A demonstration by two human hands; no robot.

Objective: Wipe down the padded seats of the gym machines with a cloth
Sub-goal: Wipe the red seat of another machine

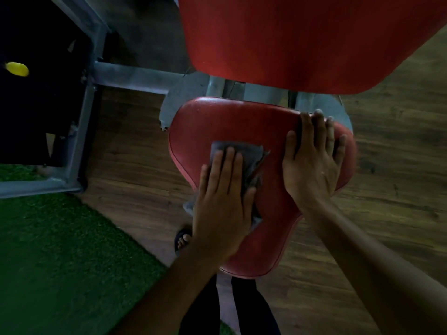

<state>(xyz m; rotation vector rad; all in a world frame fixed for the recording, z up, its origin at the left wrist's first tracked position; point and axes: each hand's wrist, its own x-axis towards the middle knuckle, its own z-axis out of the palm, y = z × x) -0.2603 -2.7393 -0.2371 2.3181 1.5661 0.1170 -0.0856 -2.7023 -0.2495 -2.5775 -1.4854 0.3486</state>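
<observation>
Under our left hand (222,201) lies the crumpled grey cloth (244,151), its edges showing past the straight fingers that press it flat onto the glossy red padded vinyl seat (208,122), a rounded triangle with piped edges. Just beside it, our right hand (312,165) rests spread on the seat's far corner, fingertips reaching the rim. Beyond both hands rises the red padded backrest (290,39).

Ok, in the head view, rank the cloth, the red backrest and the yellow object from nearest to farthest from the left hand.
1. Cloth: directly under the left hand, pressed flat on the seat.
2. Red backrest: ahead, beyond the seat's far edge.
3. Yellow object: far off to the left, against the dark part of the machine.
</observation>
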